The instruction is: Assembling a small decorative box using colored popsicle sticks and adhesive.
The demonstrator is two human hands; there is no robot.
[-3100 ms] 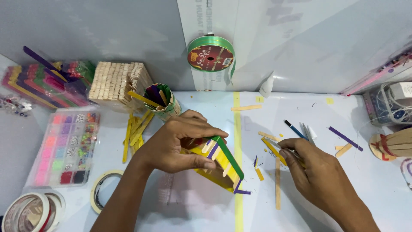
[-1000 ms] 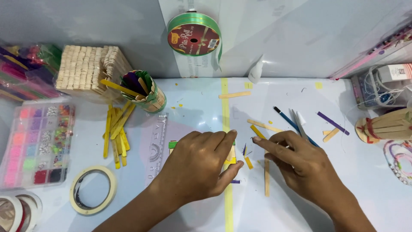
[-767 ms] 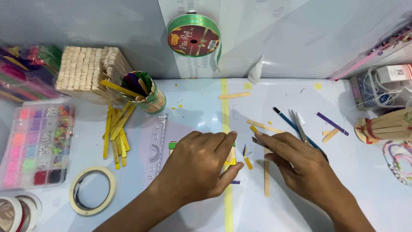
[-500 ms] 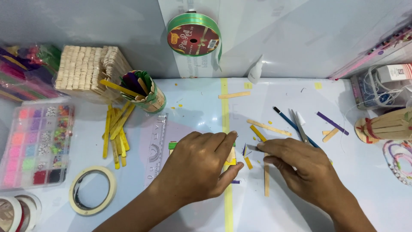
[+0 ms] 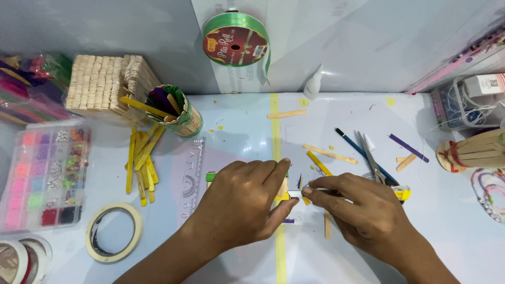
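My left hand (image 5: 242, 202) lies palm down on a flat panel of coloured craft sticks (image 5: 210, 176) and pins it to the table. Only the panel's green end and a yellow edge show past the fingers. My right hand (image 5: 363, 213) is closed around a yellow craft knife (image 5: 402, 193). Its metal blade (image 5: 294, 194) points left and meets the panel's edge next to my left thumb. A yellow tape line (image 5: 275, 121) runs under both hands.
Loose sticks (image 5: 329, 153), scissors (image 5: 371, 158) and a blue pencil lie right of centre. A stick cup (image 5: 176, 108), yellow sticks (image 5: 142, 163), a ruler (image 5: 192, 176), a bead box (image 5: 44, 179) and a tape roll (image 5: 114, 231) sit left. A ribbon spool (image 5: 235, 44) and glue bottle (image 5: 314, 84) stand behind.
The stick panel, earlier lifted in my left hand, now lies flat under it. My right hand has slid left, bringing the knife blade up to the panel's edge.
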